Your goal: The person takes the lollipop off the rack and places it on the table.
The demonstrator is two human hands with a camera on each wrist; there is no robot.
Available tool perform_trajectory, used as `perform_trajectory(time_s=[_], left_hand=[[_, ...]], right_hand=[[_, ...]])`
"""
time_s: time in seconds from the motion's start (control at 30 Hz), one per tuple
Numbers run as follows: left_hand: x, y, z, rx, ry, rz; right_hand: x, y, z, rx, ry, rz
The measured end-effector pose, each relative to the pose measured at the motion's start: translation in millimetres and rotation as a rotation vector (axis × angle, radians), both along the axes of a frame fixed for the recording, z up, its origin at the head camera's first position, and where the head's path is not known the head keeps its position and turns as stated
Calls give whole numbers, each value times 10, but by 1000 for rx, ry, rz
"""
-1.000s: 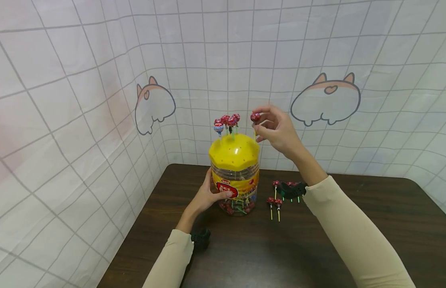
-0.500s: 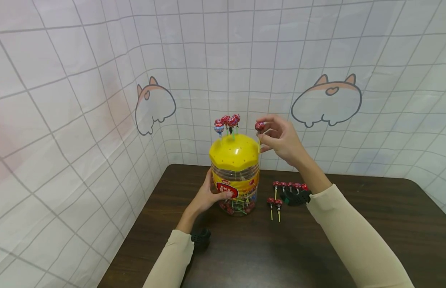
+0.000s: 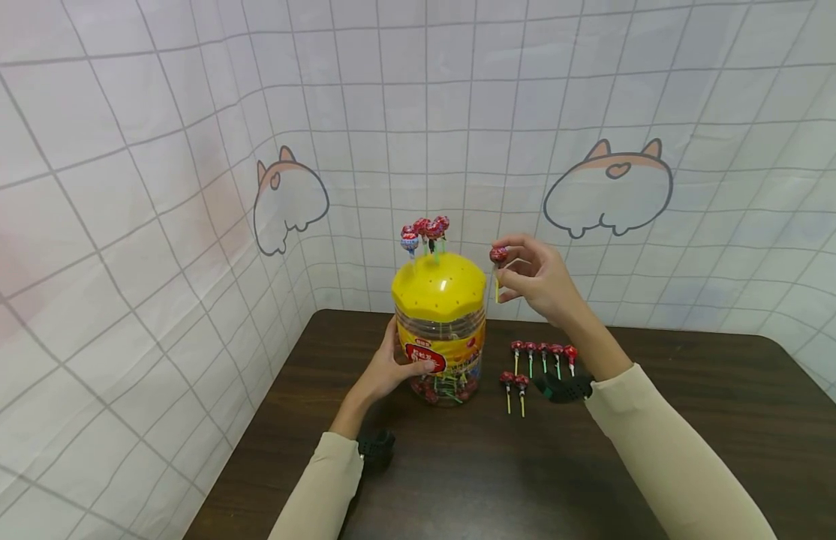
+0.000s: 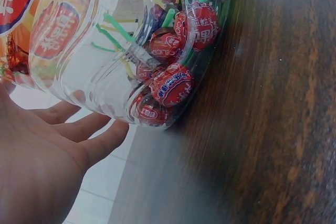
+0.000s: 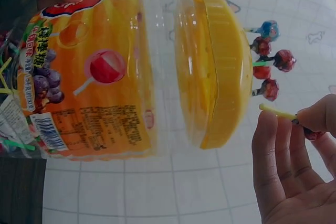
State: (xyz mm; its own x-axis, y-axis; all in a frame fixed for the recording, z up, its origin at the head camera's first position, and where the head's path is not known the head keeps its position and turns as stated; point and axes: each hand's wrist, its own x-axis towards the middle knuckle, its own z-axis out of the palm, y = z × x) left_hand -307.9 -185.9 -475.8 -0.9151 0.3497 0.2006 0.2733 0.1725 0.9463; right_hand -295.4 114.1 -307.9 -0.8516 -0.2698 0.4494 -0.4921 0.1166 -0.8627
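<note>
A clear plastic candy jar (image 3: 458,349) with a yellow domed lid (image 3: 445,291) stands upright on the table. My left hand (image 3: 383,373) grips its left side, thumb across the front label and fingers round the back. Wrapped lollipops (image 4: 173,85) lie in the jar's bottom. Several lollipops (image 3: 433,228) stand by their sticks in the lid's holes, toward the back left; one wrapper is blue, the others red. Right of the lid, my right hand (image 3: 545,283) pinches a red lollipop (image 3: 499,256) near its head, the yellow stick (image 5: 278,112) pointing down, apart from the lid.
On the dark wood table (image 3: 445,472), right of the jar, lie a row of red lollipops (image 3: 543,349) and a pair of lollipops (image 3: 515,380) in front of it. A white gridded cloth (image 3: 431,112) hangs behind and at the left. Each wrist wears a black band (image 3: 376,447).
My right hand has moved right and down, carrying the lollipop away from the lid's right edge. More of the lollipop row on the table now shows. The left hand and jar stay in place.
</note>
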Motion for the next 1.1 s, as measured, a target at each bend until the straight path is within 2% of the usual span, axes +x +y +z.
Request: perform_trajectory(time_s=[0.33, 0.53, 0.67, 0.9, 1.1], left_hand=[[-16, 9, -36, 8, 5, 8], [-20, 8, -39, 10, 3, 5], [-14, 6, -21, 3, -1, 6], [-22, 1, -18, 7, -4, 2], [-26, 9, -14, 7, -3, 6]], right_hand=[[79, 145, -173, -13, -31, -6], [129, 270, -354, 5, -64, -43], [160, 366, -536, 21, -82, -61], [201, 498, -929, -21, -135, -47], [242, 586, -1213, 20, -183, -79]])
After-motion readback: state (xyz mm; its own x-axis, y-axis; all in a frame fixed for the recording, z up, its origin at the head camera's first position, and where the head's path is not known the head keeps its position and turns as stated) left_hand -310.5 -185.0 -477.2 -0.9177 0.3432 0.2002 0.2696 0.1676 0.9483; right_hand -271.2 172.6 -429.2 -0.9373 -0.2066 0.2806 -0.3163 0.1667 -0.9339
